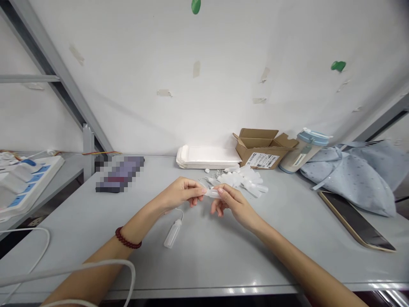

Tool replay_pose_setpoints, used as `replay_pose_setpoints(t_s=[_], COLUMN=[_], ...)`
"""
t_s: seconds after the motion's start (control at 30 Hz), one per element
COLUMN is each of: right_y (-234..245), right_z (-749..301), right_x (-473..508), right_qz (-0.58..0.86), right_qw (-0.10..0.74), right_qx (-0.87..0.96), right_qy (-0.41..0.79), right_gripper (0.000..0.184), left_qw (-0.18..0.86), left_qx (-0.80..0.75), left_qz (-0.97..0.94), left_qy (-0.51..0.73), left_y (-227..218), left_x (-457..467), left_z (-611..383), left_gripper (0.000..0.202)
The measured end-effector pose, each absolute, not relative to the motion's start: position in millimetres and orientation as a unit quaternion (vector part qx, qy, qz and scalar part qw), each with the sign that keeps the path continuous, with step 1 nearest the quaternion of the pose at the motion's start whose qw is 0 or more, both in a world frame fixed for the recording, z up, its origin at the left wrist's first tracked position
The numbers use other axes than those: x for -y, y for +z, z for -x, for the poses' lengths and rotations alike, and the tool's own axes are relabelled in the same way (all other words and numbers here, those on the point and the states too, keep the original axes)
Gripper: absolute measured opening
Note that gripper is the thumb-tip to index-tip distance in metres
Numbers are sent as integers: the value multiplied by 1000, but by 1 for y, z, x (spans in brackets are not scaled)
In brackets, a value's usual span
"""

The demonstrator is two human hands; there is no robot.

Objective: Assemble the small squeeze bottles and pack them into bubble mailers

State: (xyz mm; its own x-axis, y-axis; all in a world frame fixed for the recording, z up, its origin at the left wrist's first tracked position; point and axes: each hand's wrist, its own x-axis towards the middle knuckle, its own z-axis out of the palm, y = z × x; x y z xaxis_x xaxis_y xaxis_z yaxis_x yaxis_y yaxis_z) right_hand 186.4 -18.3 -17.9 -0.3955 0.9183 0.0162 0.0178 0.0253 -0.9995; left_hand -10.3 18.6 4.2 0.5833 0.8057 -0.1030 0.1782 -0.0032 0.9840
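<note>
Head view shows a small translucent plastic tube (213,193) held level above the grey tabletop (223,256), between the person's two hands. The left hand (182,192), with a dark red beaded bracelet (128,238) at its wrist, pinches the tube's left end, thumb and fingertip closed together; the right hand (235,204) has thumb and forefinger closed on the right end, its other fingers loosely curled. Fingertips hide both ends. Left of the grip and nearer the person, a capped translucent bottle (173,233) with a white cord lies on the tabletop. Just beyond the grip and to its right is a loose pile of translucent plastic pieces (246,179); farther behind are a stack of flat white packages (209,157) and an open cardboard box (260,149). Well to the grip's right are a blue-lidded tumbler (302,151), a pale blue cloth bag (354,177) and a smartphone (356,219).
</note>
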Motion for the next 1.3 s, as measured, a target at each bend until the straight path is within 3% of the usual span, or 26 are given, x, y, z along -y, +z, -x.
replay_pose_setpoints(t_s=[0.27, 0.7, 0.9, 1.03, 1.3], right_y=[-23, -17, -15, -14, -14], right_z=[-187, -186, -185, -185, -186], right_x=[13, 18, 19, 17, 16], right_qz=[396, 392, 416, 420, 410], right_qw=[395, 425, 428, 442, 456], right_qx=[553, 583, 579, 556, 546], right_qy=[618, 571, 556, 565, 571], right_gripper=[38, 42, 39, 40, 39], left_qw=[499, 636, 545, 486, 519], left_qx=[-396, -376, -387, -413, -407], left_qz=[-691, -623, -681, -683, -682], left_qy=[343, 256, 299, 357, 314], left_y=[3, -1, 4, 2, 0], left_x=[-12, -15, -6, 0, -3], left_z=[3, 4, -2, -9, -8], left_gripper=[17, 40, 22, 25, 34])
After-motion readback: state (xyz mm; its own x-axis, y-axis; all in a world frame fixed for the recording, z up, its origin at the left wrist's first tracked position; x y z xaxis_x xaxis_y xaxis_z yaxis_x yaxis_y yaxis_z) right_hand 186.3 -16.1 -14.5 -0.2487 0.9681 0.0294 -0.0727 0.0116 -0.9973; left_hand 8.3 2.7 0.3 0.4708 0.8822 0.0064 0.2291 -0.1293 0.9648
